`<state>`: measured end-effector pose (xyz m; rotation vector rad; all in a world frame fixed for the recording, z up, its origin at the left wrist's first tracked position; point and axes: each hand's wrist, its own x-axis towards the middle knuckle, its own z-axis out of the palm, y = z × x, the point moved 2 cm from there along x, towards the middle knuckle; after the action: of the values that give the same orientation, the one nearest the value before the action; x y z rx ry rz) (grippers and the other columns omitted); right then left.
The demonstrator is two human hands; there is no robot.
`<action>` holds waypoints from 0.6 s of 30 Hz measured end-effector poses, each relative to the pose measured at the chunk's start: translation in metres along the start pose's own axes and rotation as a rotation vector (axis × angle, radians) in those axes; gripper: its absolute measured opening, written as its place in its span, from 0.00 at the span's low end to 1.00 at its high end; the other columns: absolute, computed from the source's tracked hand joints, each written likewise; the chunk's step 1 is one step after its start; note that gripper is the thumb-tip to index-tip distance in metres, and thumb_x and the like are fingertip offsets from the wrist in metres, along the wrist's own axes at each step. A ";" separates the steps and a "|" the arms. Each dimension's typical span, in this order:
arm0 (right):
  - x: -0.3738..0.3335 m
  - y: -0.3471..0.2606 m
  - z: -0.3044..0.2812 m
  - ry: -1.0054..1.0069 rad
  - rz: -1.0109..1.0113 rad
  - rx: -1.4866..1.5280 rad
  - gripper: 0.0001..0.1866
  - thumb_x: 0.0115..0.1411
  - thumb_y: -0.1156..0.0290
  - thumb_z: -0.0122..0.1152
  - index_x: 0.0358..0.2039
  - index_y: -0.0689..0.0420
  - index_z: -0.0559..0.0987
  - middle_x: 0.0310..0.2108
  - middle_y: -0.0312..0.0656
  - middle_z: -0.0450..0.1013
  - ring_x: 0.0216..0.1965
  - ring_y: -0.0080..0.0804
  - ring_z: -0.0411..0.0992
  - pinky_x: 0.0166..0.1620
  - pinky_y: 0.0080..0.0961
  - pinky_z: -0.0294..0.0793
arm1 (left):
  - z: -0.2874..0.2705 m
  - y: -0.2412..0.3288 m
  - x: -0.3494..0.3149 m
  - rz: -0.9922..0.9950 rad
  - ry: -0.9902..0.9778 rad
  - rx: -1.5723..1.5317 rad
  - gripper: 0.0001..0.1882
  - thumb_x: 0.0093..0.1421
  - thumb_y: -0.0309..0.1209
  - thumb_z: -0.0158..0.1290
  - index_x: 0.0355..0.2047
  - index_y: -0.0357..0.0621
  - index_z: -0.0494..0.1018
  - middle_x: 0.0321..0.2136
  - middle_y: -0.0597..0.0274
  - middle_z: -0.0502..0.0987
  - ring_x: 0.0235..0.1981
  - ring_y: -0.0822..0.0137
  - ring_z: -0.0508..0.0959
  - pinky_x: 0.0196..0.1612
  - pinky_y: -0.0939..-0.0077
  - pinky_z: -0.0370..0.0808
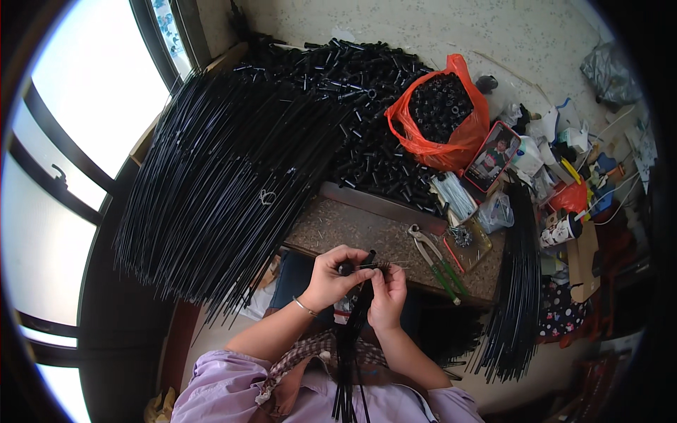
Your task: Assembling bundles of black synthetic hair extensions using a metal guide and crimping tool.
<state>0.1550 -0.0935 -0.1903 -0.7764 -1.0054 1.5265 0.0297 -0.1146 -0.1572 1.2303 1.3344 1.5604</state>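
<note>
- While both hands meet at the picture's centre, the left hand (330, 277) is closed around a small black tube piece (345, 268), fingers curled tight on it.
- Right hand (388, 289): fingertips pinched on a thin wire (384, 265) that runs level across to the tube piece; how firm the pinch is cannot be told.
- Bundle of black rods (349, 338): stands between the forearms, running from the hands toward 6 o'clock, against the lilac shirt. Its top end, at about 12 o'clock of the right hand, touches the work in the fingers.
- Stock, judged not yet worked: large fan of long black rods (226, 169) at 10 o'clock of the hands, spread over the bench to the window; heap of short black tube pieces (367, 120) at 12 o'clock; orange bag (444, 113) at 1 o'clock, open and full of like pieces.
- Second sheaf of black rods (515, 282) at 3 o'clock, hanging over the bench edge; whether finished or raw cannot be told.
- Pliers with green handles (437, 261) lie on the brown work board (367, 225) at 2 o'clock of the hands, untouched.
- Progress, as a judgement: one piece in hand, a modest bundle in the lap, by far the larger share of rods and tube pieces yet unused.
</note>
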 end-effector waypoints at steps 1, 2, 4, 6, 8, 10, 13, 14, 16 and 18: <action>0.000 0.000 0.000 0.020 0.000 -0.002 0.09 0.58 0.74 0.55 0.37 0.60 0.67 0.34 0.35 0.68 0.35 0.18 0.67 0.42 0.15 0.66 | 0.001 0.000 0.000 -0.009 0.003 0.004 0.14 0.45 0.24 0.62 0.33 0.36 0.73 0.25 0.68 0.72 0.28 0.78 0.70 0.33 0.85 0.67; 0.002 0.000 -0.001 0.018 -0.001 -0.001 0.09 0.58 0.74 0.55 0.37 0.60 0.67 0.34 0.35 0.68 0.35 0.18 0.67 0.42 0.15 0.66 | -0.001 -0.002 -0.001 -0.008 0.004 0.004 0.14 0.45 0.24 0.62 0.33 0.36 0.73 0.25 0.68 0.72 0.28 0.78 0.70 0.33 0.85 0.67; 0.006 0.002 -0.004 -0.096 0.189 0.180 0.09 0.57 0.72 0.56 0.36 0.59 0.67 0.34 0.35 0.69 0.35 0.17 0.66 0.42 0.15 0.65 | 0.002 -0.012 -0.004 -0.458 -0.053 -0.696 0.13 0.46 0.23 0.60 0.33 0.36 0.72 0.26 0.66 0.73 0.26 0.78 0.71 0.31 0.84 0.68; 0.005 -0.001 -0.002 -0.137 0.224 0.215 0.09 0.57 0.72 0.56 0.36 0.59 0.68 0.34 0.34 0.69 0.34 0.17 0.66 0.41 0.16 0.65 | 0.001 -0.014 -0.010 -0.436 -0.050 -0.711 0.12 0.47 0.22 0.59 0.34 0.36 0.72 0.26 0.66 0.74 0.26 0.77 0.71 0.31 0.84 0.68; 0.003 0.004 -0.003 -0.090 0.154 0.125 0.09 0.57 0.70 0.56 0.34 0.58 0.68 0.32 0.34 0.69 0.34 0.19 0.67 0.41 0.17 0.66 | 0.001 -0.013 -0.010 -0.332 0.000 -0.530 0.11 0.49 0.22 0.58 0.34 0.36 0.72 0.26 0.65 0.74 0.24 0.77 0.71 0.29 0.84 0.69; 0.000 0.002 0.001 -0.065 0.134 0.119 0.08 0.57 0.70 0.56 0.34 0.58 0.68 0.31 0.35 0.70 0.34 0.19 0.67 0.41 0.18 0.66 | 0.005 -0.003 -0.008 -0.294 0.011 -0.448 0.11 0.49 0.23 0.58 0.34 0.36 0.72 0.26 0.65 0.74 0.24 0.77 0.71 0.29 0.84 0.69; 0.004 -0.002 0.000 -0.115 0.236 0.205 0.07 0.58 0.71 0.55 0.32 0.58 0.68 0.31 0.35 0.70 0.33 0.19 0.68 0.40 0.17 0.67 | 0.001 -0.012 -0.009 -0.343 0.001 -0.538 0.11 0.49 0.23 0.58 0.35 0.36 0.72 0.26 0.66 0.74 0.24 0.77 0.71 0.29 0.85 0.69; 0.005 -0.002 0.001 -0.189 0.361 0.296 0.07 0.58 0.71 0.55 0.31 0.57 0.68 0.30 0.36 0.70 0.33 0.19 0.68 0.40 0.17 0.67 | 0.001 -0.017 -0.010 -0.433 -0.019 -0.708 0.12 0.49 0.23 0.58 0.35 0.36 0.72 0.26 0.66 0.74 0.24 0.78 0.71 0.29 0.85 0.68; 0.001 0.002 0.002 -0.149 0.300 0.257 0.07 0.58 0.71 0.55 0.31 0.57 0.67 0.30 0.36 0.70 0.32 0.19 0.68 0.39 0.16 0.67 | 0.002 -0.016 -0.008 -0.401 -0.016 -0.643 0.12 0.49 0.23 0.58 0.35 0.36 0.71 0.26 0.66 0.74 0.24 0.78 0.71 0.29 0.86 0.68; -0.002 0.001 0.001 -0.107 0.243 0.216 0.07 0.58 0.71 0.55 0.30 0.57 0.67 0.30 0.35 0.70 0.32 0.19 0.68 0.39 0.16 0.67 | 0.002 -0.013 -0.007 -0.374 -0.012 -0.579 0.13 0.49 0.23 0.59 0.35 0.36 0.71 0.26 0.66 0.74 0.24 0.78 0.71 0.29 0.86 0.68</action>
<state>0.1545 -0.0957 -0.1912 -0.6880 -0.8277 1.8683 0.0331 -0.1178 -0.1710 0.5925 0.9334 1.5075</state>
